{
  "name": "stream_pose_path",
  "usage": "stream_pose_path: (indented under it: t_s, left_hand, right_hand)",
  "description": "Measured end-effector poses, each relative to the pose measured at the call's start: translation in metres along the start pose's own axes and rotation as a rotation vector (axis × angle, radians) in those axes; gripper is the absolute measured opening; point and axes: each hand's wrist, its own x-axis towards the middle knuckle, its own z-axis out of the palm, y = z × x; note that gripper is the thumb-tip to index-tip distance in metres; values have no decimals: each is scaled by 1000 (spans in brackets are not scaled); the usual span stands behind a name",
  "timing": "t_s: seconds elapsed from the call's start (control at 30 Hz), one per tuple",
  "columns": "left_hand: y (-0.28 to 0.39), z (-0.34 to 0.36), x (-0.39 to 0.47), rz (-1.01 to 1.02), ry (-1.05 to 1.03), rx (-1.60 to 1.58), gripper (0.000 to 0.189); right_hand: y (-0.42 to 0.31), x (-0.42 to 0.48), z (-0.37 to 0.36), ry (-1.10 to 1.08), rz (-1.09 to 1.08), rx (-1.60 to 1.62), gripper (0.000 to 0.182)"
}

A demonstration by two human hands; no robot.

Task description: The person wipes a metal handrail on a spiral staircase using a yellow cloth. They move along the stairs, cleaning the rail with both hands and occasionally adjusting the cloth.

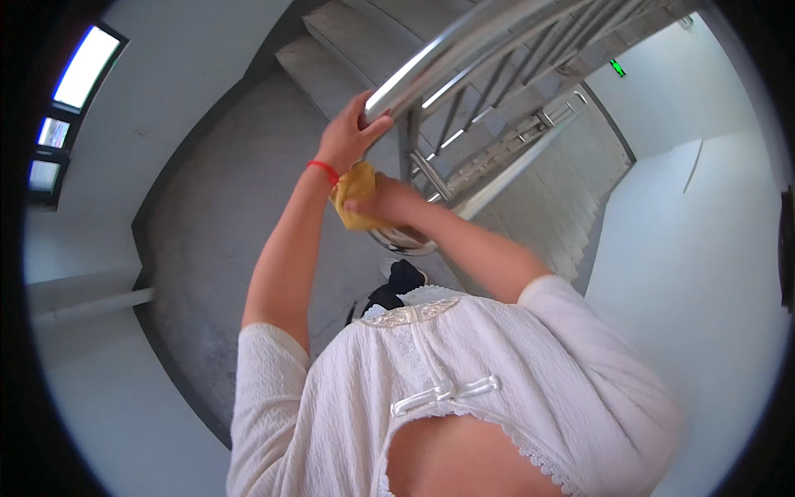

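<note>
My left hand [349, 133], with a red cord round its wrist, grips the end stretch of a shiny stainless steel handrail [404, 77]. Just below it, my right hand [394, 200] holds a yellow cloth [357, 196] against the curved end of the railing. The rail's lower bend [404, 243] shows under the cloth and my right forearm. My right hand is slightly blurred, and its fingertips are partly hidden by the cloth.
Concrete steps [348, 50] rise beyond the railing at the top. Another flight [534, 205] lies right of the rail, beside a white wall [695, 230]. A pale pipe [93, 305] and windows [87, 68] are at the left, round the grey landing floor [230, 186].
</note>
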Motion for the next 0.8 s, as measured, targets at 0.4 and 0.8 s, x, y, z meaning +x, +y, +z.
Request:
stream_pose_path:
  t_s: [0.4, 0.8]
  left_hand:
    - [3, 4, 10, 109, 54, 405, 67]
    - [2, -2, -2, 198, -102, 163, 68]
  right_hand:
    - [71, -42, -40, 476, 226, 209, 40]
    - [268, 159, 44, 443, -3, 21, 38]
